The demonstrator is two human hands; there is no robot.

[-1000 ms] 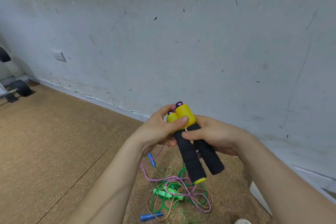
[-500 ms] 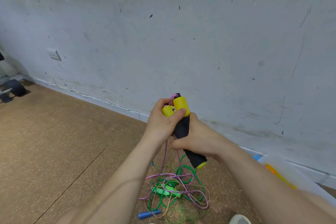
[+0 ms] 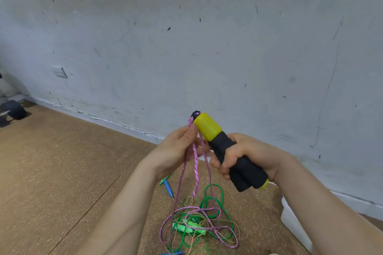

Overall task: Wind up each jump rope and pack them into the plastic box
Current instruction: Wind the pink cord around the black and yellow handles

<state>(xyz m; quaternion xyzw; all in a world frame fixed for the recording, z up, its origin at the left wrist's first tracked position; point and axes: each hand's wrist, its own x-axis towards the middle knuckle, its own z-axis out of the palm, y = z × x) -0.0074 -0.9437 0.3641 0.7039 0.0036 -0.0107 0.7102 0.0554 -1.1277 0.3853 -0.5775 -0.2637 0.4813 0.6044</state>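
Observation:
My right hand (image 3: 246,156) grips two black foam jump-rope handles (image 3: 238,159) with yellow caps, held together and tilted up to the left. My left hand (image 3: 176,151) pinches the pink braided cord (image 3: 195,163) just below the yellow cap. The cord hangs down to a tangle on the floor (image 3: 194,225), mixed with a green rope (image 3: 213,196), a tan cord and green handles (image 3: 186,227). A blue handle (image 3: 169,189) lies beside the tangle. The white plastic box (image 3: 294,223) shows at lower right, partly behind my right forearm.
A scuffed grey wall (image 3: 186,47) runs close behind my hands, with a wall socket (image 3: 59,71) at left. Brown cork floor (image 3: 62,172) spreads to the left. A dark wheel on a metal frame (image 3: 13,109) stands at the far left. Another blue handle (image 3: 170,253) peeks at the bottom edge.
My left hand has let go of the yellow caps and now pinches the pink cord. My right hand has shifted the paired handles to the right, tilted more.

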